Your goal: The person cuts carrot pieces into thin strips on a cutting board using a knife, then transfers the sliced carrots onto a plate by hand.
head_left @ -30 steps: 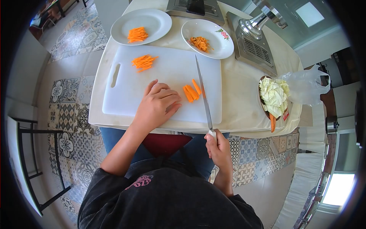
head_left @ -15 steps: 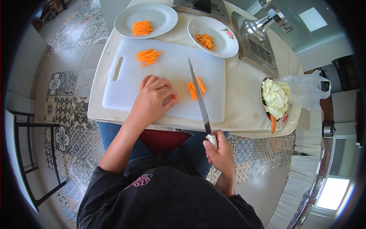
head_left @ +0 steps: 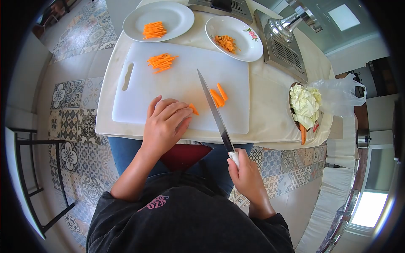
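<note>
My right hand (head_left: 243,168) grips the white handle of a long kitchen knife (head_left: 216,113), its blade pointing away over the white cutting board (head_left: 141,99). Bent fingers of my left hand (head_left: 166,124) hold a small carrot piece (head_left: 193,109) against the board, left of the blade. Two thicker carrot pieces (head_left: 217,98) lie just right of the knife. Farther back on the board sits a pile of thin carrot strips (head_left: 162,62). What lies under my left palm is hidden.
Behind the board stand a grey-white plate (head_left: 179,21) with carrot strips and a flowered bowl (head_left: 247,52) with carrot shavings. Cut cabbage (head_left: 304,105), a carrot (head_left: 302,134) and a plastic bag (head_left: 337,98) are at the right. A metal appliance (head_left: 284,55) occupies the back right.
My left hand has shifted slightly nearer to me, its fingers straighter, showing more of the small carrot piece. The knife tip has swung left, away from the two thicker carrot pieces, which now lie farther apart.
</note>
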`<state>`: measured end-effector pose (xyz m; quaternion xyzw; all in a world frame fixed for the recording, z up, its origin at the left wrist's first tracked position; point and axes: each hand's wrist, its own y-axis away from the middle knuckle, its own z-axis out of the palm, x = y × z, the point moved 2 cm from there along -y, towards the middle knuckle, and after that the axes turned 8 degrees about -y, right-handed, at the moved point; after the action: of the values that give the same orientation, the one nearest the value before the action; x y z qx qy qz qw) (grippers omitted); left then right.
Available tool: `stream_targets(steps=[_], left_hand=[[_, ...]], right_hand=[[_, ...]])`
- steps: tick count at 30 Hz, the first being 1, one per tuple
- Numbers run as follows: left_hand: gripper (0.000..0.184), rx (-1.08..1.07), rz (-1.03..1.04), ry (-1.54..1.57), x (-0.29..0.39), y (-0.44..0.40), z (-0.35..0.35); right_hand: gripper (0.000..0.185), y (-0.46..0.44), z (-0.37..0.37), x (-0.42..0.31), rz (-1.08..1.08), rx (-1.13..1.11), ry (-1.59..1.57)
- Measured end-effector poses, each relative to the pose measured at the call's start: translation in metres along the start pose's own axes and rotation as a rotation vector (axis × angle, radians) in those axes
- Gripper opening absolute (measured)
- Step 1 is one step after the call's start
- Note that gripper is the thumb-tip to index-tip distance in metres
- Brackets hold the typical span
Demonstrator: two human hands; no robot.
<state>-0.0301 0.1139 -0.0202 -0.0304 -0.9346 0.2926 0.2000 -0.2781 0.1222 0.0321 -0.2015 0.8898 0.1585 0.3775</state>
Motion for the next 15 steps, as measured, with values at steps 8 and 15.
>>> stream_targets(steps=[8, 15], left_hand=[[0.028, -0.029, 0.053, -0.050, 0.002, -0.001, 0.002], [0.025, -0.045, 0.049, -0.052, 0.003, -0.002, 0.003]], right_hand=[[0.026, -0.008, 0.009, -0.008, -0.020, -0.076, 0.053], [0.023, -0.013, 0.012, -0.010, -0.059, -0.109, 0.091]])
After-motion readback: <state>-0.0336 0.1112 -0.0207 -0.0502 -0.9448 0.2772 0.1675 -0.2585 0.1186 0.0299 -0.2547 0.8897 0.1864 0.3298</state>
